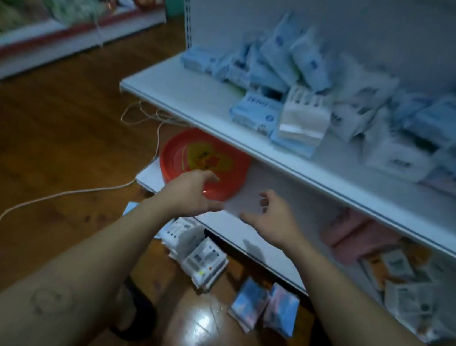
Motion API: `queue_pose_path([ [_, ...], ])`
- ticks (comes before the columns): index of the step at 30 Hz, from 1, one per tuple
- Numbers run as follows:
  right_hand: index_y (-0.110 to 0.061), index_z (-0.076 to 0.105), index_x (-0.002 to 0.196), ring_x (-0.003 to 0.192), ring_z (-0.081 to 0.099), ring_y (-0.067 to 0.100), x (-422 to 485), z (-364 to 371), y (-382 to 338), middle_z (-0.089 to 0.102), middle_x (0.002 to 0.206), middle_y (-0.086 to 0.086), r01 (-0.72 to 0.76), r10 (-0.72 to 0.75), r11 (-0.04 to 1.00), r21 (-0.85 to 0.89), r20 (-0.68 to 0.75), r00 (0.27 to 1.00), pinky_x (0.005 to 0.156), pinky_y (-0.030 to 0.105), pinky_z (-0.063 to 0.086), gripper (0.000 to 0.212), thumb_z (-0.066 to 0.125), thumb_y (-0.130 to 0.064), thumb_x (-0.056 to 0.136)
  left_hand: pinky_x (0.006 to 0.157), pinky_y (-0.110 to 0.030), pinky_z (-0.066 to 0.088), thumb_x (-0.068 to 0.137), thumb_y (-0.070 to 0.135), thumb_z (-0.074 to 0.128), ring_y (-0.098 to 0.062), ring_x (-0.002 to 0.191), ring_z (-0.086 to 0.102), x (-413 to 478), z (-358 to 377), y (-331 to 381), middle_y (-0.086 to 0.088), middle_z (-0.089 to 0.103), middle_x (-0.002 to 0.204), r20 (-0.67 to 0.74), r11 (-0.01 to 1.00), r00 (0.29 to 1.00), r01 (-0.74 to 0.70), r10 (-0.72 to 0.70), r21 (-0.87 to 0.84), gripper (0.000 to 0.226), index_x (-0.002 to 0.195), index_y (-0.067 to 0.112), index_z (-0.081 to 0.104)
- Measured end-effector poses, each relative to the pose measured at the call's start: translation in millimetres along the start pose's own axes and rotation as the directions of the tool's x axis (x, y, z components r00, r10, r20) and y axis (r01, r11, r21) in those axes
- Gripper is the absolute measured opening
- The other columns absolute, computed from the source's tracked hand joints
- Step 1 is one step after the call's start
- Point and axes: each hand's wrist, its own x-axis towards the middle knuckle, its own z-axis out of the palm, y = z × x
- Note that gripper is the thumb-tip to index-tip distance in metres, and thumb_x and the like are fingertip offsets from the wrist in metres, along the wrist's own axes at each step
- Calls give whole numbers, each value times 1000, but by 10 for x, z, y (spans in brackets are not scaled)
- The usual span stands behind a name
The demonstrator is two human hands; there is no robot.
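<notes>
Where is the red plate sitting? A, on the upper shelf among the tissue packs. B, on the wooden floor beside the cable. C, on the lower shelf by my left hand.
C: the red plate lies on the lower shelf, partly under the upper shelf, with the left hand over its near rim.

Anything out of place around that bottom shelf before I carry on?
Yes. Several small packs lie scattered on the wooden floor below the lower shelf, not on it. The blue packs on the upper shelf are heaped askew, and a white cable trails loose across the floor.
</notes>
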Motion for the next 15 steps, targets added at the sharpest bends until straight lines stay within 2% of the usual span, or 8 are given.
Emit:
queue_pose_path([
  [4, -19, 46, 136, 120, 52, 22, -279, -583, -153, 52, 133, 5, 132, -149, 986, -104, -176, 973, 97, 37, 45, 71, 74, -43, 75, 100, -32, 45, 75, 47, 77, -17, 120, 55, -128, -243, 539, 1, 60, 131, -155, 987, 977, -135, 146, 83, 61, 129, 24, 57],
  [7, -19, 47, 135, 118, 53, 21, -379, -909, -143, 52, 132, 4, 153, -177, 982, -108, -270, 946, 97, 34, 44, 67, 72, -41, 77, 96, -33, 47, 76, 46, 76, -18, 114, 58, -163, -331, 859, 2, 63, 124, -214, 979, 957, -181, 197, 92, 54, 124, 26, 59],
  [11, -18, 46, 135, 118, 53, 21, -398, -1235, -84, 49, 133, 4, 151, -169, 985, -80, -338, 926, 95, 34, 44, 66, 71, -40, 78, 98, -27, 44, 80, 42, 74, -13, 117, 56, -157, -352, 1164, 6, 59, 129, -268, 982, 945, -178, 188, 60, 56, 130, 26, 55],
  [15, -20, 44, 137, 119, 52, 21, -303, -1454, -42, 47, 136, 4, 150, -166, 986, -72, -344, 924, 92, 31, 42, 68, 71, -40, 78, 97, -34, 47, 78, 45, 74, -14, 111, 58, -36, -377, 1279, 4, 59, 126, -302, 988, 942, -150, 149, 19, 60, 131, 29, 51],
])
